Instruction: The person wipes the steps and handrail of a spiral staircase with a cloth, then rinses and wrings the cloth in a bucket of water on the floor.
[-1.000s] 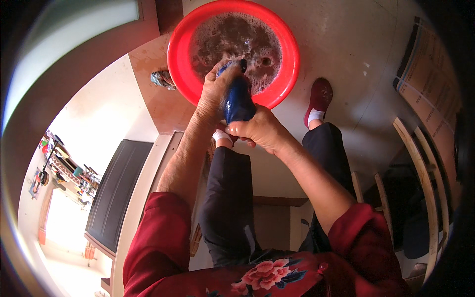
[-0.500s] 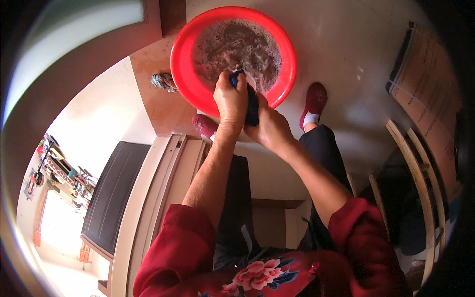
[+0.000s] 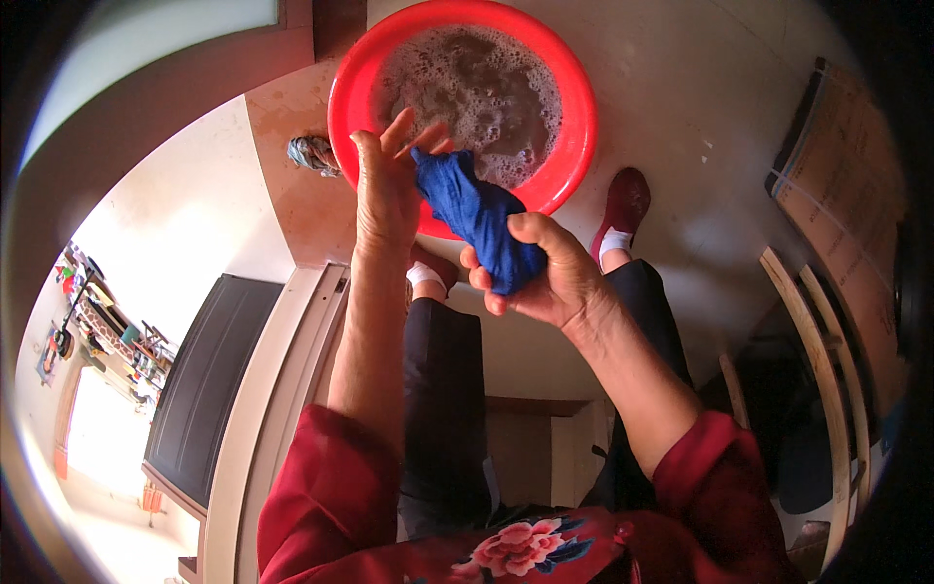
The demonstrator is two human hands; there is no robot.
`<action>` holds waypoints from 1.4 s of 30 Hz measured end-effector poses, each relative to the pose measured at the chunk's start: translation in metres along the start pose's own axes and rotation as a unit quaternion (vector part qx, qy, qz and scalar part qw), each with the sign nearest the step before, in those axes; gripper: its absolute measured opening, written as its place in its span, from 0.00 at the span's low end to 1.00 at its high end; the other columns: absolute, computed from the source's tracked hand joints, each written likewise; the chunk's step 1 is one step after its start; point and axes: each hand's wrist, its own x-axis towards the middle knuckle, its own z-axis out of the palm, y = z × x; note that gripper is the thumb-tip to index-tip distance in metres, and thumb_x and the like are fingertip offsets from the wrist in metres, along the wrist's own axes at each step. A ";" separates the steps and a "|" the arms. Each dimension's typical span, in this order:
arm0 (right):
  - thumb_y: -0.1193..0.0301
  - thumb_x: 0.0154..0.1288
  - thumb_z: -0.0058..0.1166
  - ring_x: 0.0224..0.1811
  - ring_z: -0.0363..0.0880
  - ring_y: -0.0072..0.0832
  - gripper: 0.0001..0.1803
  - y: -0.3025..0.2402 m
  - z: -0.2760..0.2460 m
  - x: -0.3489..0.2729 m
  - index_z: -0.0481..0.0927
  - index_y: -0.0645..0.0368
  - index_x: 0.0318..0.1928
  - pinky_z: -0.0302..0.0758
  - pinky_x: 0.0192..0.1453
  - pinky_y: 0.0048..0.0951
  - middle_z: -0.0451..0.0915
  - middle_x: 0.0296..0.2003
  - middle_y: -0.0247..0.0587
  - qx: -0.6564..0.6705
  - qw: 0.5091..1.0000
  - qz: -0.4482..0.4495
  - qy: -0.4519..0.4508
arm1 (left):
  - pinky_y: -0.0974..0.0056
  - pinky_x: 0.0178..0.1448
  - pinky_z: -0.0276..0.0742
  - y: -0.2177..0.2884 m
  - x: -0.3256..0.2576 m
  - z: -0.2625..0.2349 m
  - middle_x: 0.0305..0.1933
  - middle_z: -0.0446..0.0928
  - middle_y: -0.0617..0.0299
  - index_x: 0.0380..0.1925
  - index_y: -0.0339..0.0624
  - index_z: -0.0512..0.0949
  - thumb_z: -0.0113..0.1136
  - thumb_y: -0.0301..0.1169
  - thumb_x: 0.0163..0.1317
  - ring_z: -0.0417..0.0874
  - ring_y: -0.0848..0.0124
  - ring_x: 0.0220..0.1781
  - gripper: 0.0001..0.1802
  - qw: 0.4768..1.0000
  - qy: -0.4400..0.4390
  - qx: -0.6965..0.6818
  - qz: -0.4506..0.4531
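Observation:
A twisted, bunched blue cloth [image 3: 477, 219] is gripped at its lower end by my right hand [image 3: 550, 268], the thumb lying across it. Its upper end reaches toward my left hand [image 3: 389, 195], which is open with fingers spread beside the cloth. Whether the left fingers touch the cloth's tip, I cannot tell. Both hands are at the near side of a red plastic basin [image 3: 578, 136]. Inside it lies murky grey-brown, foamy water [image 3: 467, 97].
A small wrung-out greyish cloth [image 3: 313, 155] lies on the floor left of the basin. My feet in dark red shoes [image 3: 628, 198] flank its near side. To the right are a large cardboard box [image 3: 846, 185] and a wooden frame [image 3: 808, 341]; a dark panel [image 3: 219, 380] stands left.
The left hand has let go of the cloth and spread its fingers, moving left. The right hand has moved slightly right and nearer, keeping the cloth, which now shows more fully.

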 end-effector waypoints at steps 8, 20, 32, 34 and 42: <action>0.58 0.54 0.54 0.35 0.70 0.29 0.33 0.017 -0.009 0.005 0.58 0.67 0.52 0.72 0.30 0.29 0.66 0.36 0.41 0.455 0.853 0.031 -0.255 | 0.31 0.55 0.57 -0.045 0.018 0.046 0.65 0.53 0.47 0.56 0.57 0.67 0.40 0.67 0.52 0.59 0.40 0.61 0.38 0.857 -0.361 -0.363 0.058; 0.55 0.40 0.68 0.36 0.72 0.28 0.43 0.010 -0.006 -0.007 0.61 0.60 0.53 0.70 0.26 0.23 0.71 0.38 0.41 0.149 0.965 0.071 -0.206 | 0.56 0.32 0.76 -0.007 -0.026 0.057 0.29 0.66 0.60 0.27 0.47 0.65 0.61 0.59 0.42 0.73 0.62 0.30 0.29 0.974 -0.215 -0.066 0.026; 0.70 0.48 0.60 0.21 0.71 0.21 0.17 0.036 0.026 -0.008 0.70 0.60 0.38 0.63 0.16 0.19 0.73 0.25 0.34 -0.184 0.979 -0.032 0.077 | 0.66 0.27 0.74 0.021 -0.044 0.060 0.21 0.68 0.61 0.29 0.37 0.68 0.51 0.39 0.60 0.73 0.71 0.22 0.14 0.950 -0.124 0.273 -0.088; 0.72 0.47 0.59 0.20 0.71 0.21 0.16 0.042 0.021 -0.003 0.70 0.60 0.38 0.62 0.15 0.19 0.73 0.25 0.35 -0.160 0.981 -0.056 0.097 | 0.66 0.27 0.74 0.016 -0.041 0.062 0.21 0.69 0.62 0.33 0.35 0.69 0.51 0.36 0.60 0.73 0.72 0.21 0.13 0.928 -0.115 0.348 -0.069; 0.73 0.47 0.58 0.17 0.69 0.21 0.13 0.048 0.010 0.007 0.69 0.60 0.33 0.58 0.11 0.20 0.69 0.20 0.35 -0.162 0.959 -0.129 0.194 | 0.62 0.30 0.75 -0.007 -0.031 0.074 0.18 0.74 0.48 0.29 0.35 0.75 0.54 0.33 0.55 0.79 0.63 0.23 0.10 0.764 -0.120 0.625 0.106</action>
